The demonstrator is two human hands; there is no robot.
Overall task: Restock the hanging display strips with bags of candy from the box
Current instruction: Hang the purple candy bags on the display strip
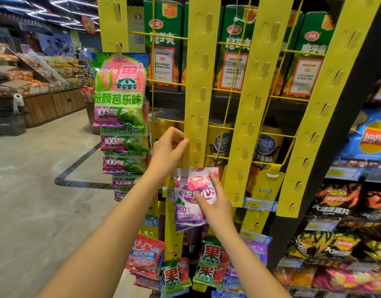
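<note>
Green-and-pink candy bags (120,91) hang on the far-left strip. The left hand (168,151) pinches the edge of a yellow display strip (199,87); the right hand (215,201) grips the purple candy bag (188,198) hanging at its lowest hook.

Was a shop aisle under a dark ceiling (56,9) streaked with strip lights. Had a grey polished floor (34,190) crossed by a black inlaid line (77,168). Showed wooden produce bins (54,102) at far left beside a paper roll (18,100). Carried chip bags (370,136) on dark shelves (340,173) at right.
</note>
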